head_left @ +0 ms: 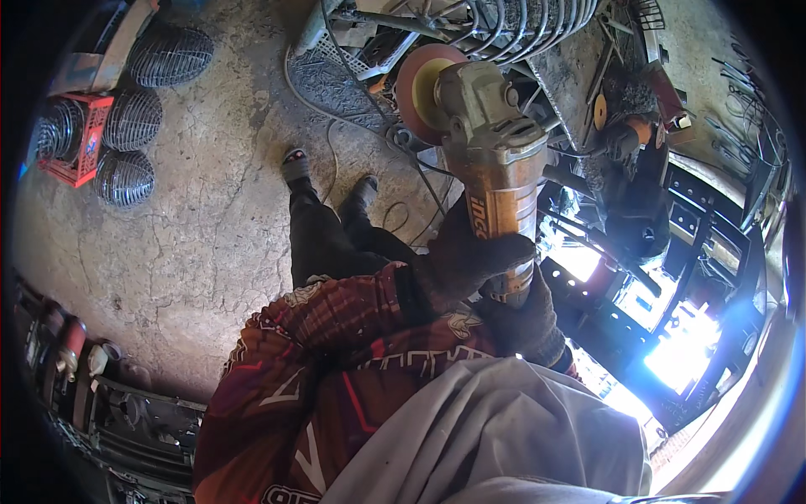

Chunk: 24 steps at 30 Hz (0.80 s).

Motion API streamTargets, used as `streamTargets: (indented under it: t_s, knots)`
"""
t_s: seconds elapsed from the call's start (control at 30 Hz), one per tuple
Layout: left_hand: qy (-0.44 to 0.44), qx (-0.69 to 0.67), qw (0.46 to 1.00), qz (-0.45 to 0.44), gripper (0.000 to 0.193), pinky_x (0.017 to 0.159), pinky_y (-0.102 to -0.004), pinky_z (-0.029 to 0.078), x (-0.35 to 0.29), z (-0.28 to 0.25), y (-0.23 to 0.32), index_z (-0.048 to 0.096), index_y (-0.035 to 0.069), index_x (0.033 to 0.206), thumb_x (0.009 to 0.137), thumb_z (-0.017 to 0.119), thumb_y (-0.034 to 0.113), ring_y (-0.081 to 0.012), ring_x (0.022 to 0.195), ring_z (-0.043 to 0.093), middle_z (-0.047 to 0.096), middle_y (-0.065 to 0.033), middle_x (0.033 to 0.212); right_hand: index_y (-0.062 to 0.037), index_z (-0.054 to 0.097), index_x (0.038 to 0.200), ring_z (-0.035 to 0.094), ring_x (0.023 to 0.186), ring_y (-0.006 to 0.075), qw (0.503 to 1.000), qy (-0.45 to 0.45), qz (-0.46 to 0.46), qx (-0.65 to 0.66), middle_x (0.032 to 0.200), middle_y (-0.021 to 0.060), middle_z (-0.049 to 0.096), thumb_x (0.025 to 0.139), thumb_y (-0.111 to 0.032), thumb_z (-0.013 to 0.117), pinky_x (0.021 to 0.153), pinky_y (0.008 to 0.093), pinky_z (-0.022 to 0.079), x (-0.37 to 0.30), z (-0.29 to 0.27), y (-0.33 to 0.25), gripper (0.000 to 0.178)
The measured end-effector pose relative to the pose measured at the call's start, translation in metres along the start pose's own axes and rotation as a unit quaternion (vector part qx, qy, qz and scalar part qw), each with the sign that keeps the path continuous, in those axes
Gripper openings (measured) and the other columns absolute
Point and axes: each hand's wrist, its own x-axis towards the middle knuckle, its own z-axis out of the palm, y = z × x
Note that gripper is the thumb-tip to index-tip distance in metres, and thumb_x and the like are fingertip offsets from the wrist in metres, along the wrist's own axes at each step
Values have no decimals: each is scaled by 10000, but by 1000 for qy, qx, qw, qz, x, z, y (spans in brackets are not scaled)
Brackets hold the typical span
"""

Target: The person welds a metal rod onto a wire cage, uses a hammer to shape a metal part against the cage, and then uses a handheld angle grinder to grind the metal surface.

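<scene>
An angle grinder [504,181] with an orange-brown body and a grey metal gear head is raised in front of my chest. Its round disc [424,94], reddish with a yellowish middle, faces the upper left. My left hand [470,260], in a dark glove, is closed around the grinder's body. Lower down, my right hand [529,319] wraps the rear end of the handle, also gloved. The disc appears close to a bent-rod metal frame [537,29] at the top; I cannot tell whether they touch.
Several round wire cages [172,55] lie at the left beside a red crate [96,139]. A grey cable [294,84] crosses the concrete floor [201,227]. Dark metal panels [705,218] and bright light fill the right; tools [739,92] lie at the far right.
</scene>
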Motion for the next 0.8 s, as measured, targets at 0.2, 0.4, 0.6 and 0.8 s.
streamTargets:
  t_s: [0.2, 0.4, 0.6, 0.8]
  knots:
    - [-2, -19, 1000, -14, 559, 862, -365, 557, 0, 4, 7, 515, 3, 1279, 774, 754, 29, -212, 991, 654, 633, -103, 1103, -90, 624, 1218, 733, 870, 282, 996, 61, 26, -66, 959, 134, 731, 562, -309, 927, 762, 396, 582, -4, 8, 2, 755]
    - [6, -11, 1000, -8, 558, 866, -364, 555, 0, 3, 5, 520, 13, 1284, 775, 750, 26, -209, 996, 651, 634, -97, 1115, -92, 639, 1204, 732, 861, 296, 998, 66, 0, -17, 940, 138, 731, 542, -333, 935, 750, 401, 580, -1, 7, 3, 764]
    - [12, 15, 1000, -18, 563, 867, -360, 551, -1, 5, 10, 515, 23, 1290, 773, 736, 1, -202, 1005, 644, 628, -89, 1129, -94, 635, 1216, 733, 869, 289, 996, 58, 9, -64, 960, 134, 732, 556, -332, 929, 758, 400, 578, -3, 5, 15, 761]
    - [-4, 4, 1000, 0, 565, 875, -368, 547, -2, 4, 9, 509, 30, 1291, 777, 742, 12, -206, 1008, 640, 621, -87, 1128, -96, 635, 1220, 734, 874, 284, 999, 32, 15, -36, 969, 131, 733, 573, -337, 922, 758, 399, 578, -4, 0, 8, 748]
